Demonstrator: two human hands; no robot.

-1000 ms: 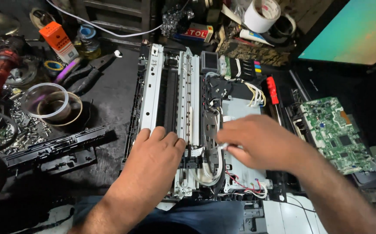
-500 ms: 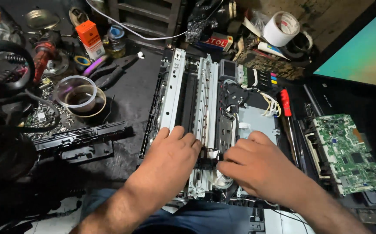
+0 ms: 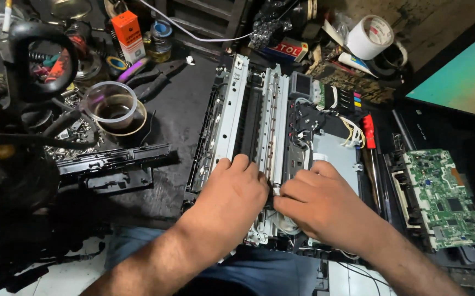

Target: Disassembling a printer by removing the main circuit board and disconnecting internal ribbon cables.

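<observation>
An opened printer chassis point(image 3: 237, 109) with silver metal rails lies on the dark bench in front of me. My left hand point(image 3: 232, 200) rests palm down on its near end, fingers curled over the metal frame. My right hand point(image 3: 319, 205) sits just to the right, fingertips pinched at a small white part beside the rail, close against my left hand. What the fingers hold is hidden. Coloured wires point(image 3: 352, 129) and a grey metal plate point(image 3: 333, 153) lie beyond my right hand.
A green circuit board point(image 3: 440, 197) lies at the right. A black plastic cover piece point(image 3: 111, 161) lies to the left, with a clear cup point(image 3: 111, 104), pliers point(image 3: 150, 79), an orange box point(image 3: 128, 33) and loose screws behind it. A tape roll point(image 3: 370, 35) sits at the back.
My right hand has moved left and toward me, from the wiring area to the rail beside my left hand. The view has shifted, so the bench appears further right.
</observation>
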